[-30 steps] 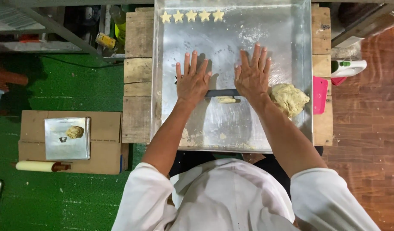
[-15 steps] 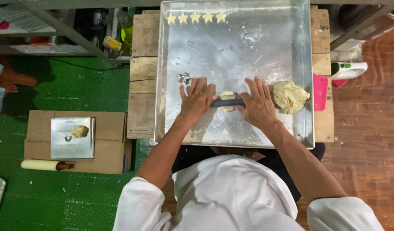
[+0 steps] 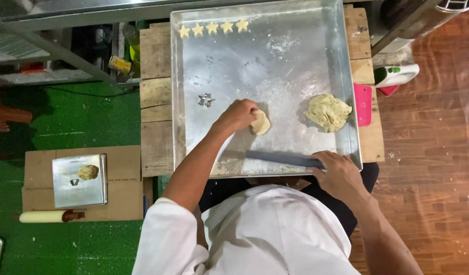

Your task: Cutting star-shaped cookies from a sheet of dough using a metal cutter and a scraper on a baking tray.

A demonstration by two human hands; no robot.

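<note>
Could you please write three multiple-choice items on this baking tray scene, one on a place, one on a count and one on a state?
1. Where does the star cutter lie?
A. on the metal tray, left of the left hand
B. on the green floor
C. on top of the big dough lump

2. How many star cookies line the tray's far edge?
A. three
B. five
C. eight

3. What does the right hand hold?
A. nothing
B. a pink scraper
C. the dark rolling pin

Answers: 1 A, the cutter lies on bare tray beside the left hand, which touches the small dough piece. 2 B, five stars sit in a row. 3 C, its fingers close on the pin's end, apart from the big dough lump.
</note>
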